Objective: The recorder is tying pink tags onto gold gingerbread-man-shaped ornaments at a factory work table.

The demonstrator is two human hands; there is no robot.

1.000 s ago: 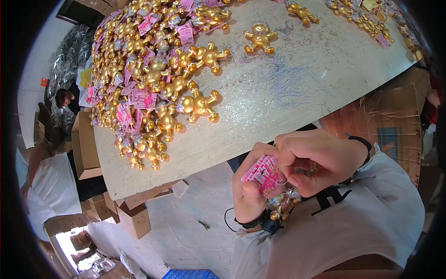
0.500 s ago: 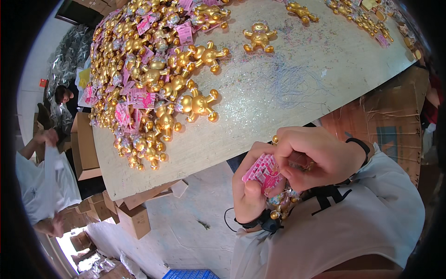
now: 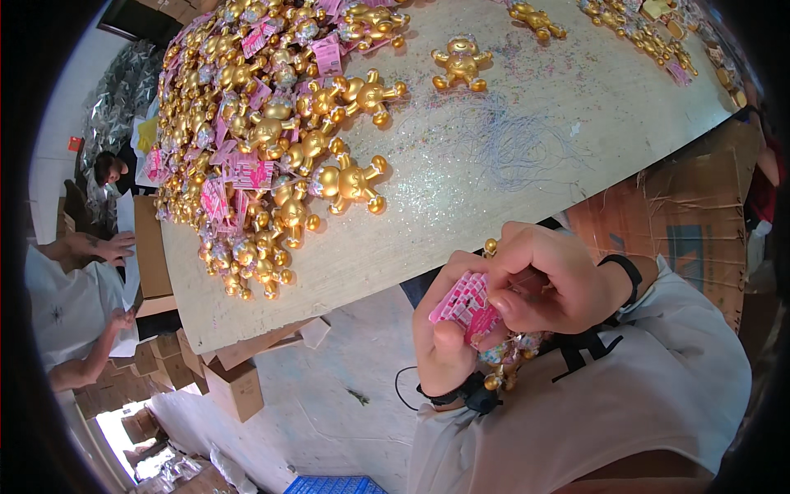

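The left hand (image 3: 440,356) is closed on a pink-and-white card tag (image 3: 469,300), its thumb pressing the near face just in front of the person's shirt (image 3: 609,412). Beneath the card hang gold balls (image 3: 494,382) and glittery, many-coloured bits, partly hidden by the hands. The right hand (image 3: 588,284) is curled, thumb and forefinger brought together at the card's right edge; whether they pinch the card itself or a thin thread, I cannot tell.

What has just changed is small: the right hand has turned and lifted slightly, so its thumb and curled forefinger show more clearly, and another gold ball (image 3: 490,246) stands out above the card. The left hand keeps the card almost where it was — which suggests that one hand steadies while the other does the fine fingertip work, and that this handling is still under way.

On the pale table (image 3: 411,239), the heap of gold bear figures (image 3: 276,132) with pink tags looks unchanged, as do the single gold bear figure (image 3: 462,66) and the tangle of thin thread (image 3: 514,152). At the far left, a co-worker's arms have shifted — one hand (image 3: 121,247) is now near the open carton (image 3: 154,255).
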